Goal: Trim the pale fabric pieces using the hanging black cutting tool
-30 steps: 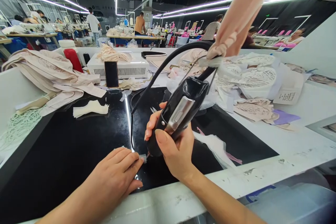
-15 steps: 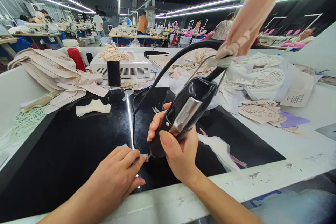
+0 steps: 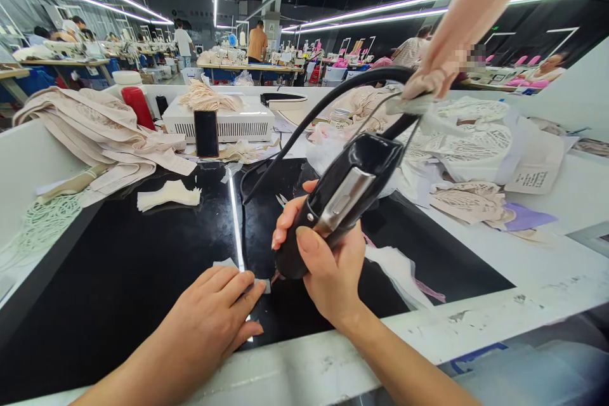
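My right hand is wrapped round a black corded hand tool with a silver plate, its tip pointing down at the black worktop. My left hand lies flat on the worktop, fingers pressing a small translucent fabric piece right beside the tool's tip. The tool's black cable loops up toward a beige fabric-wrapped hanger overhead.
Beige garments pile at the left. A white box unit with a black phone stands behind. Lace pieces cover the white table at right. A white fabric scrap lies on the worktop. People work at distant tables.
The tool in my right hand has shifted slightly right and up; my left hand stays pressed on the fabric piece.
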Demonstrator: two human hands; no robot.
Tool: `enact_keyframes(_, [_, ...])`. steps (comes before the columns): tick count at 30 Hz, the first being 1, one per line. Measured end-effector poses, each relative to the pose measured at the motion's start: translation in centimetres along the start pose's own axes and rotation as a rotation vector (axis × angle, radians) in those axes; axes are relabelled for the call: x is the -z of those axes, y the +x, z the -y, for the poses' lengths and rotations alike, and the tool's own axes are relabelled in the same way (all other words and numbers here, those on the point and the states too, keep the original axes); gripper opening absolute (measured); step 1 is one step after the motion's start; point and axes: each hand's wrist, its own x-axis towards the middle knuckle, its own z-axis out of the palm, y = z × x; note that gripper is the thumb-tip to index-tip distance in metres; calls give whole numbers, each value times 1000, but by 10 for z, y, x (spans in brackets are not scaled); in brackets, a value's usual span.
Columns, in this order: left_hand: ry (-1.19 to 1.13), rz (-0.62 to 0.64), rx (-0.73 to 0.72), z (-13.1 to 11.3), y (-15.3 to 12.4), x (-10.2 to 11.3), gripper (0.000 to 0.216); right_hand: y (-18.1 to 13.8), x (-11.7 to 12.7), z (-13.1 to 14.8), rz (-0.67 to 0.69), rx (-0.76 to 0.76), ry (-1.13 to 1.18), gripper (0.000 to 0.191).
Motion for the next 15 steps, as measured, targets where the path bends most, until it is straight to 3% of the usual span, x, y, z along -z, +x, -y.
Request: enact_keyframes(15, [36,-1,-14,1,0,-2,41,4,-4,-4,0,-1,18,25])
